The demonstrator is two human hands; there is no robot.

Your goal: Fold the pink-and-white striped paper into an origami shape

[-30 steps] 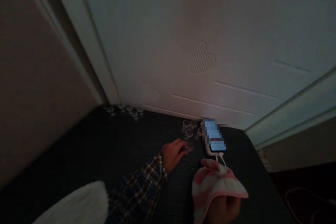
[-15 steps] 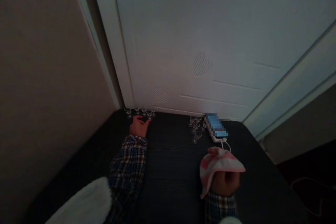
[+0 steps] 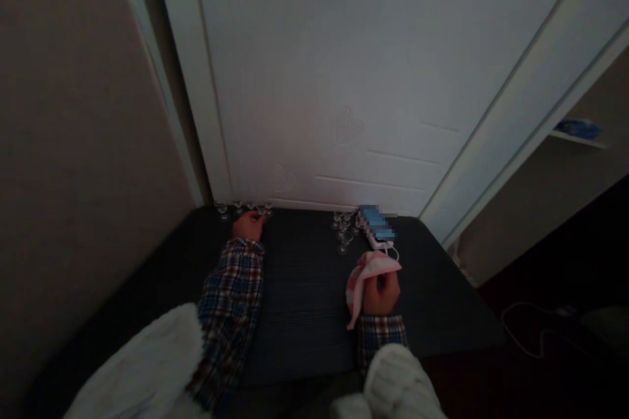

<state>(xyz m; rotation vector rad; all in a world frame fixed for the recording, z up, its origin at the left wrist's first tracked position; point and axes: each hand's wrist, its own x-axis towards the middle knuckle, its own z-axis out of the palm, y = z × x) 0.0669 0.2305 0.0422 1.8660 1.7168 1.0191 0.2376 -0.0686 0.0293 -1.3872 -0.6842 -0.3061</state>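
The room is dim. My left hand [image 3: 248, 226] reaches to the far left of a dark table [image 3: 304, 288], its fingers among a row of small clear glasses [image 3: 240, 209] that stand against the white door; whether it grips one I cannot make out. My right hand [image 3: 381, 291] is closed on a pink and white striped cloth [image 3: 366, 272], held above the table near its middle right. A second cluster of small clear glasses [image 3: 344, 229] stands just beyond the cloth, beside a lit phone [image 3: 377, 226] with a white cable.
A white door with heart embossing [image 3: 348, 124] closes the back of the table. A beige wall [image 3: 73, 144] stands on the left. On the right are a shelf unit [image 3: 574, 131] and a white cable on the dark floor [image 3: 525, 334].
My left hand went from the glasses by the phone to the far-left row of glasses. My right hand with the cloth shifted left and further from the camera as the view pulled back.
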